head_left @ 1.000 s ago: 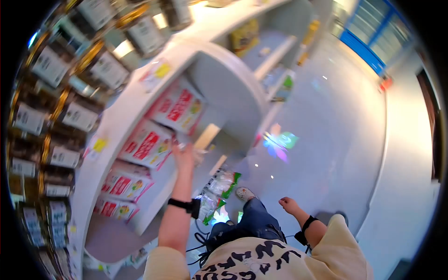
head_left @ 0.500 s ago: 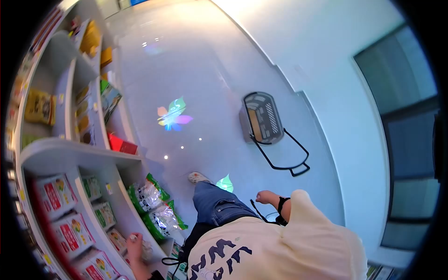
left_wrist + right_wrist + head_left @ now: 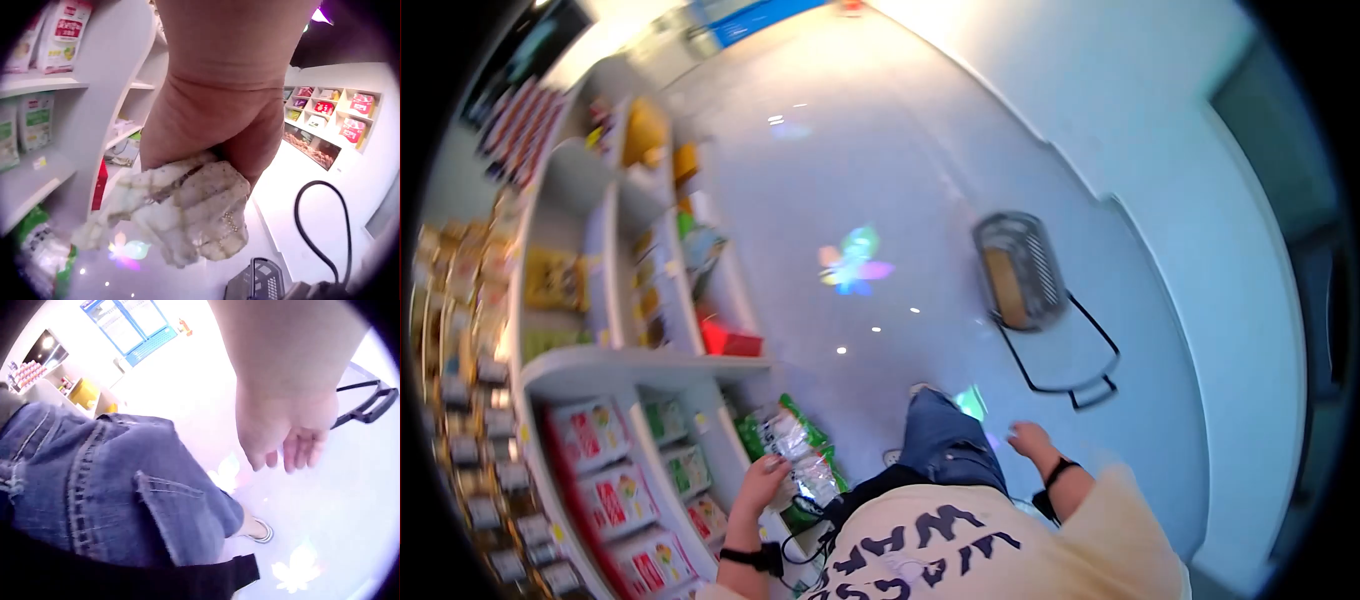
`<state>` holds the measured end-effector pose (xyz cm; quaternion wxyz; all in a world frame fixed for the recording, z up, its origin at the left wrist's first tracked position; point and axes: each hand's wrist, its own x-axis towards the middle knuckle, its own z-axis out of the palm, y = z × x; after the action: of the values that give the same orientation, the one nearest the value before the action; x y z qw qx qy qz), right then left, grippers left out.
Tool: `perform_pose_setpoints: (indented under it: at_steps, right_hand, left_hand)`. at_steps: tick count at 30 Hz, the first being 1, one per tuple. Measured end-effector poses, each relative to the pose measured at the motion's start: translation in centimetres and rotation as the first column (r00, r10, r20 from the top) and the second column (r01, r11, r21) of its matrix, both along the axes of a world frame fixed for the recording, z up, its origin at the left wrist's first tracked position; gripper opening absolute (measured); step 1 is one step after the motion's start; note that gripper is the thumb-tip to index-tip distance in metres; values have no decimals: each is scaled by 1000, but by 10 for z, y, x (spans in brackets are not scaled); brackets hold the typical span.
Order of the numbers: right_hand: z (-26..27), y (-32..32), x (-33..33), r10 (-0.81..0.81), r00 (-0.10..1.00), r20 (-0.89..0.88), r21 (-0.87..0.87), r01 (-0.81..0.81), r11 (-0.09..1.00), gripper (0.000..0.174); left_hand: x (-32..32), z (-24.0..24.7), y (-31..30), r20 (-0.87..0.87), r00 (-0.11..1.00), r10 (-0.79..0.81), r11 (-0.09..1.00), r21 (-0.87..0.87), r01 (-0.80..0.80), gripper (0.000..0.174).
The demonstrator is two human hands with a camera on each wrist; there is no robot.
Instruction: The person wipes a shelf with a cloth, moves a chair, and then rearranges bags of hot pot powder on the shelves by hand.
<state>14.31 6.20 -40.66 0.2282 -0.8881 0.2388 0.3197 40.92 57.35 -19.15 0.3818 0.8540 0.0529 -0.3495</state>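
Observation:
My left hand (image 3: 762, 484) grips a crumpled whitish cloth (image 3: 187, 212) with tan check lines and small dark dots. In the left wrist view the cloth bunches out below the fingers, which it mostly hides. This hand is beside the shelf unit (image 3: 640, 360), close to silver-and-green packages (image 3: 808, 460) on the low shelf. My right hand (image 3: 290, 434) hangs at my side, its fingers loosely bent and holding nothing. Beyond it in the head view, a grey shopping basket (image 3: 1022, 270) stands on the floor with its black handle folded out.
White-and-red bags (image 3: 618, 498) and smaller green-and-white packs (image 3: 688, 470) fill shelves at the left. A red box (image 3: 730, 338) sits on the low shelf further on. Rows of jars (image 3: 485, 460) line the far left. A white wall (image 3: 1160, 290) bounds the right side.
My left hand has drawn back from the red-and-white bags and away from the shelves toward my body. The view has turned right, bringing the basket into sight. The right hand still hangs free.

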Motion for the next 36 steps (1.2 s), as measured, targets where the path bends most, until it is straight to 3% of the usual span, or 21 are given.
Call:
perform_pose_setpoints:
  at_steps: [1,4,5,6,8,11,12,13,14,15,18,20,22,23,25,27,29,30,31,34,36]
  right_hand:
    - [-22,-25,-1,58,971,-231,18,-55,998,42]
    - [-55,-83,-31,-568,712,-411,191,677,711,61]
    - [-71,-112,-33,-741,406,-535,158,910,384,60]
    - [-94,-127,-43,-927,-55,-370,174,976,-127,52]
    - [-129,-171,-55,-884,-260,-389,348,847,-402,65]
    - [-90,-194,20,-848,-237,-474,147,928,-341,65]
    - [-73,-203,39,-805,-22,-593,149,979,-136,57]
    - [-57,-209,63,-684,478,-552,289,879,381,51]
    - [-47,-210,94,-476,711,-517,356,684,636,46]
    - [-38,-212,125,-228,870,-437,395,413,820,41]
    - [-84,-228,210,61,905,-420,373,111,921,30]
    - [-64,-210,276,117,876,-468,431,110,896,38]
    - [-23,-185,326,455,708,-541,653,13,757,40]
    - [66,-134,349,573,649,-501,634,-175,753,35]
    - [200,-74,374,804,564,-188,718,-480,505,34]
    - [174,-67,391,922,348,-170,693,-623,363,35]
    - [93,-80,432,951,229,-210,612,-728,310,36]
    - [46,-97,470,871,417,-260,569,-663,487,36]
    - [49,-74,503,910,349,-225,429,-803,414,34]
    - [145,42,543,990,137,-10,-150,-980,134,41]
    - [165,112,556,997,37,67,-254,-966,53,40]
  left_hand:
    - [2,3,-15,-33,999,7,999,33,-6,23]
    - [-6,5,-38,-85,992,89,995,51,-85,24]
    - [-5,4,-45,-94,988,124,992,47,-120,24]
    - [-3,5,-53,-110,977,184,982,65,-178,24]
    - [-9,13,-67,-167,942,291,955,113,-275,24]
    - [-14,-4,-80,-152,922,357,934,91,-346,23]
    - [-17,-10,-83,-137,920,368,930,62,-362,23]
    - [-15,-9,-91,-148,900,409,912,69,-403,24]
    - [-17,-7,-100,-111,894,435,900,71,-429,24]
    - [-10,4,-113,-69,885,460,887,71,-456,24]
    - [-18,17,-128,-75,818,571,820,2,-572,23]
    - [-51,18,-125,-60,781,622,782,-10,-624,21]
    - [-111,1,-120,12,769,639,768,38,-639,20]
    - [-147,-11,-118,-51,672,738,674,65,-736,20]
    - [-230,-23,-115,13,603,797,589,201,-783,21]
    - [-318,-11,-104,3,569,823,515,419,-748,22]
    - [-423,-1,-96,164,336,927,217,495,-841,22]
    - [-471,13,-99,237,96,967,-27,469,-883,21]
    - [-520,23,-105,358,-12,934,-202,498,-843,19]
    - [-644,42,-145,452,-309,837,-517,468,-717,19]
    - [-690,42,-179,488,-240,839,-502,525,-688,19]
